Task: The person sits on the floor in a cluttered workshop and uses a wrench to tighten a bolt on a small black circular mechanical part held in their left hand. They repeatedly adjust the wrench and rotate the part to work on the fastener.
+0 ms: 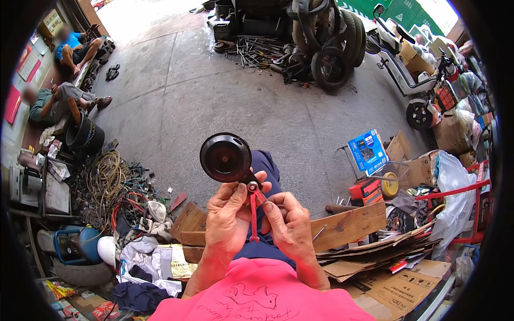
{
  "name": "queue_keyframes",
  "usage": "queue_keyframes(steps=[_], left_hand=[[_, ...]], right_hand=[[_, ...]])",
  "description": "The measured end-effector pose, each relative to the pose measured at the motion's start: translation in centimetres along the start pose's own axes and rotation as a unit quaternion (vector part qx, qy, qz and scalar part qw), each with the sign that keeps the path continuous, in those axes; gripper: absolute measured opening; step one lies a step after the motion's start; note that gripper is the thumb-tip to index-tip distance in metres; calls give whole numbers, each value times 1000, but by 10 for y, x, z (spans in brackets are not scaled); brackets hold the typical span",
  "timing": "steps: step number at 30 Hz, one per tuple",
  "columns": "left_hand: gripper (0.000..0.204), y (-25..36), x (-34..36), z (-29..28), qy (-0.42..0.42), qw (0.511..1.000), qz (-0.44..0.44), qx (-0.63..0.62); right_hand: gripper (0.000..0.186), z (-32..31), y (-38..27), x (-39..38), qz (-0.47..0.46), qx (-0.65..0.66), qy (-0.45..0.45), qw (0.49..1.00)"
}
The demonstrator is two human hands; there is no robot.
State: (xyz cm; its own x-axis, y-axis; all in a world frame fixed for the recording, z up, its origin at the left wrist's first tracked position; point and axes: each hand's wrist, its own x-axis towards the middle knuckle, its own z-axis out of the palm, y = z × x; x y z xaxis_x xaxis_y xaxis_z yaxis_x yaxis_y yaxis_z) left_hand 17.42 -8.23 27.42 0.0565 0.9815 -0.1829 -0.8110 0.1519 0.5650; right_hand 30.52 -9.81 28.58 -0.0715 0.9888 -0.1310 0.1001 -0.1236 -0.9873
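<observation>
A round black metal part, horn-like (225, 159), sits upright at the centre, with a short bracket and a silver bolt (252, 186) at its lower end. My left hand (227, 214) grips that bracket, thumb just beside the bolt. Two red strips or handles (254, 216) run from the bolt, one downward, one toward the right; what they are is hard to tell. My right hand (286, 222) has its fingers curled at the right red piece, thumb bent over it. My dark-trousered leg shows behind the hands.
Two people (75, 51) sit at the left wall near a black bucket (85, 134). Tangled cables (110, 182) lie below them. Tyres (332, 67) and metal rods stand ahead, a white scooter (401, 80) at the right. Wooden boards (350, 224), flattened cardboard (401, 289) and boxes crowd around me.
</observation>
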Motion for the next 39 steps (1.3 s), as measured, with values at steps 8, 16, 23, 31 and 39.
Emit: queue_keyframes(steps=[8, 16, 23, 31, 39], left_hand=[[25, -3, -1, -7, 37, 996, 37, 68], [24, 0, 0, -15, 27, 996, 26, 86], [26, -3, -4, -8, 37, 995, 23, 88], [32, -2, -6, -13, 17, 992, 22, 127], [38, -9, -3, -18, -14, 976, 35, 213]], right_hand=[[25, 19, 17, -5, 121, 205, -85, 967], [28, -2, 4, -6, 48, 30, -78, 995], [27, -8, 6, -5, 91, 30, -83, 992], [26, -2, 16, -13, 88, 58, -53, 993], [21, -14, 17, -12, 112, 45, -54, 991]])
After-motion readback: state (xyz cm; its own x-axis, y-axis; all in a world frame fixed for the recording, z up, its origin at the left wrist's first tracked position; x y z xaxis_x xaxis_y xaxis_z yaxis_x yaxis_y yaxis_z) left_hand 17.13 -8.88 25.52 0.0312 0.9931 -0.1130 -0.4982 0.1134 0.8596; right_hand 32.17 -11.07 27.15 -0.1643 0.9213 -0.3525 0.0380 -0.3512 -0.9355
